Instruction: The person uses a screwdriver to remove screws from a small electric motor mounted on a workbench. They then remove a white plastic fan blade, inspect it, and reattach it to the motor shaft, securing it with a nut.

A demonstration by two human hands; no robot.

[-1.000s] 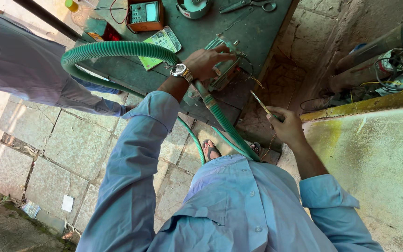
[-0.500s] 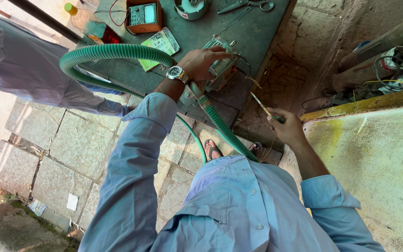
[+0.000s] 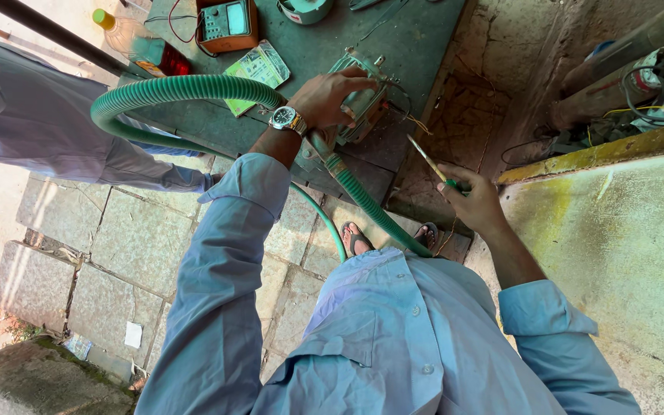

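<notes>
Near the top middle of the frame, the left hand (image 3: 330, 98) lies on a small metal pump (image 3: 363, 104), with its fingers curled over the top. The pump sits on a green table (image 3: 416, 46). A green hose (image 3: 186, 91) loops out to the left. At the middle right, the right hand (image 3: 474, 201) is closed around a screwdriver (image 3: 430, 163), tip pointing up toward the pump. An orange meter (image 3: 227, 21) sits at the top.
</notes>
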